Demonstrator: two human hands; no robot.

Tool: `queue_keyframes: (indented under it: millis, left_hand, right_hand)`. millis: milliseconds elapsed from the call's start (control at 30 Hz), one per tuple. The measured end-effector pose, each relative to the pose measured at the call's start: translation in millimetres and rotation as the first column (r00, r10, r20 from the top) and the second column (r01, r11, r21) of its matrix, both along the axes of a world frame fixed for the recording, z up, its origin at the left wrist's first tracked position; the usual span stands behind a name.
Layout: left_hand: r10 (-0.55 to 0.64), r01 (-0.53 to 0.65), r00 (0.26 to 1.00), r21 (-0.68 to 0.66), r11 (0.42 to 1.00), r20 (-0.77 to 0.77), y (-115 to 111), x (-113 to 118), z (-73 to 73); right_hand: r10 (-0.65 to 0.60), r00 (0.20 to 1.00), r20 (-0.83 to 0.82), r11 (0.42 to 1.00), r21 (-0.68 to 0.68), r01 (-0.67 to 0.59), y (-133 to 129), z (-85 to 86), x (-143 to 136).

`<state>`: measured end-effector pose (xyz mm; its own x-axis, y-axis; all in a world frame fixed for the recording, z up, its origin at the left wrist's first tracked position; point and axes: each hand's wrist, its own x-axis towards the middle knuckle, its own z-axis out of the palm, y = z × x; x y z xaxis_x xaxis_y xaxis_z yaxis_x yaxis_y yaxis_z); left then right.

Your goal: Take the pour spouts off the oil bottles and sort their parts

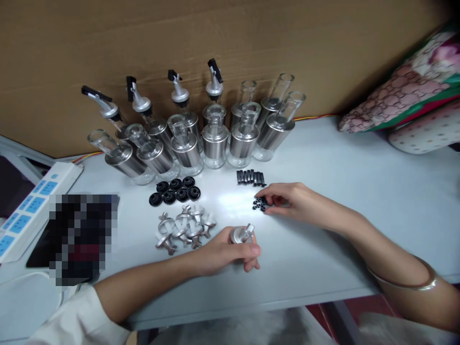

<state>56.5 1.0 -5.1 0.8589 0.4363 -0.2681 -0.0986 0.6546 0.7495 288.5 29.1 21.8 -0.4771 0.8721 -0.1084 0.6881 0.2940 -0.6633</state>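
My left hand [239,249] is closed around a silver pourer spout [241,235], its nozzle sticking up between thumb and fingers. At a small cluster of short black tubes [257,205], my right hand [287,199] reaches in from the right, thumb and index finger apart on either side of its edge. Its fingertips partly cover the tubes. Just behind them lies a row of small black levers [250,178]. More silver pourer spouts with white stems [183,227] are heaped left of my left hand. Beyond that heap sit several black ribbed stoppers [175,190].
Several glass bottles with metal sleeves [215,139] stand in rows at the back, some topped by pourers [179,93]. A cardboard wall [230,38] rises behind. Left are a power strip [36,206] and a dark, pixelated object [82,235]. A patterned fabric item [395,91] lies at right.
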Motion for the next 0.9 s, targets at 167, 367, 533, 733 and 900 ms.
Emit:
queue_keyframes:
  millis: [167, 367, 533, 733, 900]
  left_hand:
    - [-0.016, 0.016, 1.000, 0.018, 1.000, 0.004, 0.6, -0.4, -1.7]
    - [-0.008, 0.008, 1.000, 0.019, 1.000, 0.019, 0.3, -0.3, -0.7]
    - [-0.007, 0.006, 1.000, 0.018, 1.000, 0.027, -0.2, -0.2, -1.9]
    - [0.003, -0.004, 1.000, 0.006, 1.000, 0.014, -0.2, 0.3, 0.3]
    - [-0.002, 0.002, 1.000, 0.004, 1.000, 0.009, 0.1, 0.1, 1.3]
  right_hand:
    - [0.031, 1.000, -0.006, 0.994, 0.106, -0.030, -2.4, -4.2, -1.5]
    - [0.046, 0.999, -0.008, 0.984, 0.171, -0.044, -4.5, -9.1, -1.8]
    - [0.080, 0.997, -0.016, 0.986, 0.147, -0.077, -4.6, -9.5, -3.4]
    - [0.104, 0.995, -0.009, 0.983, 0.155, -0.102, -5.2, -7.2, -4.9]
    - [0.107, 0.994, -0.013, 0.981, 0.166, -0.104, -4.8, -7.4, -4.4]
